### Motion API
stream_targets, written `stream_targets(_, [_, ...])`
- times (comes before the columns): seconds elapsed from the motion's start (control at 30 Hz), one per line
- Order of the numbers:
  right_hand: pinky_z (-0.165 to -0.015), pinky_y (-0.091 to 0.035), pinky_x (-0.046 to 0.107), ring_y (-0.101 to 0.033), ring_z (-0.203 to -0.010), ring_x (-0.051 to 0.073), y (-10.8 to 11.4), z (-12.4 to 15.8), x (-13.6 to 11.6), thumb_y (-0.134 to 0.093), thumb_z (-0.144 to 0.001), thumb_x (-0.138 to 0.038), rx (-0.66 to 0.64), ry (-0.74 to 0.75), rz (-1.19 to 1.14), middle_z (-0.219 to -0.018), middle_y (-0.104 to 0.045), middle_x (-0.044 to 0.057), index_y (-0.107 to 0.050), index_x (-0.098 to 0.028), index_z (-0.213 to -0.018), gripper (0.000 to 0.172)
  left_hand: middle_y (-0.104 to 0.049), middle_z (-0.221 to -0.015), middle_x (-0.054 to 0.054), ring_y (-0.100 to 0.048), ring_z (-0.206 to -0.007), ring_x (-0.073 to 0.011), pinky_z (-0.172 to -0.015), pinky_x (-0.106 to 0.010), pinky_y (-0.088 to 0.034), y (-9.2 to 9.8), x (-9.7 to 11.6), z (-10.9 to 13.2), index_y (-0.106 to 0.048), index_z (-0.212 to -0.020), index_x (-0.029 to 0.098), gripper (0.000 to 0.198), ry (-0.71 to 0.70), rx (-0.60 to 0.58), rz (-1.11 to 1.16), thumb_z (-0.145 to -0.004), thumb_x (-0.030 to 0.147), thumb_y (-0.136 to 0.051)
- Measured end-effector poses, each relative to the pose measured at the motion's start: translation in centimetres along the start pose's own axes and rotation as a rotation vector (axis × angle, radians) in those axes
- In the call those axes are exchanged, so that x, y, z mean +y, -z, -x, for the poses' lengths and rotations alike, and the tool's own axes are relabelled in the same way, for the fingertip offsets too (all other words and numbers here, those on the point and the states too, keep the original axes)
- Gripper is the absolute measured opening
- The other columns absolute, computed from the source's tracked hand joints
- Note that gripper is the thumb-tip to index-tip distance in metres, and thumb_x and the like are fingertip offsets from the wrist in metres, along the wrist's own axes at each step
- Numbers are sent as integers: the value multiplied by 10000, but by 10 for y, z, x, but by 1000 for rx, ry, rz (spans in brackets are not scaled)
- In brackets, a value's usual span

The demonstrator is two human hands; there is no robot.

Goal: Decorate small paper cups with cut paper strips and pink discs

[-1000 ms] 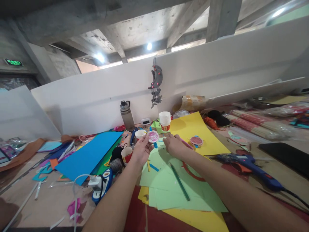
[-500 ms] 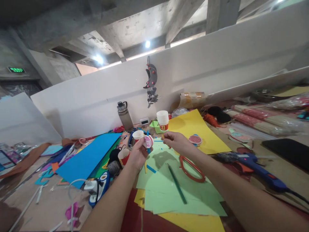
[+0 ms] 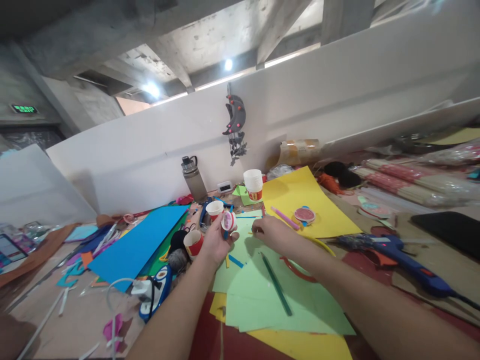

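My left hand (image 3: 214, 241) is raised over the table, fingers closed round a small round pink-and-white paper piece (image 3: 228, 221) with a blue strip under it. My right hand (image 3: 270, 233) rests low on the light green paper sheets (image 3: 258, 290), fingertips pinched together on something too small to make out. A dark green pencil (image 3: 276, 290) lies on the green sheets just below the right wrist. A red ring (image 3: 300, 269) lies partly under my right forearm.
Paper cups (image 3: 253, 184) stand behind the hands; another cup (image 3: 193, 243) sits left. A blue sheet (image 3: 137, 243), yellow sheet (image 3: 304, 200), blue glue gun (image 3: 397, 255), water bottle (image 3: 193, 178) and scattered scraps crowd the table. A white board (image 3: 300, 110) closes the back.
My right hand has dropped from the air down onto the green sheets. My left hand has turned the round piece more edge-on and stayed about where it was.
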State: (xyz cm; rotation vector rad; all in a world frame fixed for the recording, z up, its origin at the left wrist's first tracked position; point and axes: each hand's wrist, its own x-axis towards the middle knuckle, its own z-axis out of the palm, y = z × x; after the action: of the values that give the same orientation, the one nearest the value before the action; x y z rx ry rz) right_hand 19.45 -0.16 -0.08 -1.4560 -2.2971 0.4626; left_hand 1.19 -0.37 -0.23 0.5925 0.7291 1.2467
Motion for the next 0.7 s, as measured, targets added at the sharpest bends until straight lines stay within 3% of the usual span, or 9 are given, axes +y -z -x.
stream_targets(0.13, [-613,-379,253,-621,-739,192,-8,-3,0,-554,-777,-169,-14,2,99,-807,-707,104,-735,-160,-794,182,-564,-690,3,-548,-599,-100,-509,-203,-449,-5,-2,3,-592,-847,151,351,-36,34,-65,-679,414,-754])
stream_targets(0.3, [-722,-412,285,-628,-858,236,-6,-3,1,-586,-798,-255,19,2,171,-931,-697,142,-733,-149,-904,209,-569,-749,28,-529,-608,-56,-567,-166,-449,-11,-9,7,-587,-965,171,532,-130,3,-279,-505,155,-853])
stream_targets(0.47, [-863,-396,313,-573,-1050,255,2,10,-5,-570,-844,-315,108,-15,221,-1109,-651,137,-673,-176,-1082,294,-597,-801,23,-530,-620,-58,-574,-177,-439,-15,-10,7,-558,-986,169,553,-267,39,-408,-513,177,-843])
stream_targets(0.57, [-811,-411,276,-584,-1023,224,5,13,-6,-540,-872,-320,123,-27,238,-1080,-665,110,-643,-188,-1108,289,-586,-771,38,-525,-598,-55,-561,-180,-423,-15,-8,4,-536,-968,182,543,-305,37,-394,-519,191,-840])
stream_targets(0.7, [-714,-408,256,-618,-865,191,8,13,-8,-497,-882,-198,115,-48,242,-934,-696,92,-675,-183,-978,202,-595,-797,18,-579,-671,-88,-582,-196,-430,-13,-8,1,-539,-936,182,515,-280,-5,-364,-521,214,-842])
